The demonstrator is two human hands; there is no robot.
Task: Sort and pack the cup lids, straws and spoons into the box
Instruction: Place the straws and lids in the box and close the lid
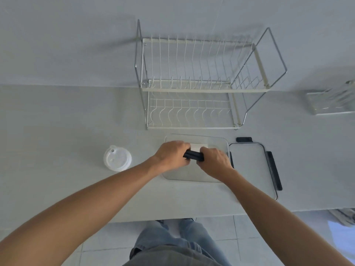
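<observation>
A clear plastic box (192, 178) lies on the white counter in front of me. Both hands are over it. My left hand (171, 155) and my right hand (215, 162) each grip one end of a black bundle (193, 155), probably straws or spoons; I cannot tell which. A white packet (198, 146) shows in the box behind the bundle. A stack of white cup lids (117, 158) stands on the counter left of the box. The box's clear cover with black clips (251, 167) lies flat to the right.
A two-tier white wire dish rack (192, 89) stands behind the box against the wall. A clear container (332, 101) sits at the far right. The counter's front edge runs below my forearms, with tiled floor and my legs beneath.
</observation>
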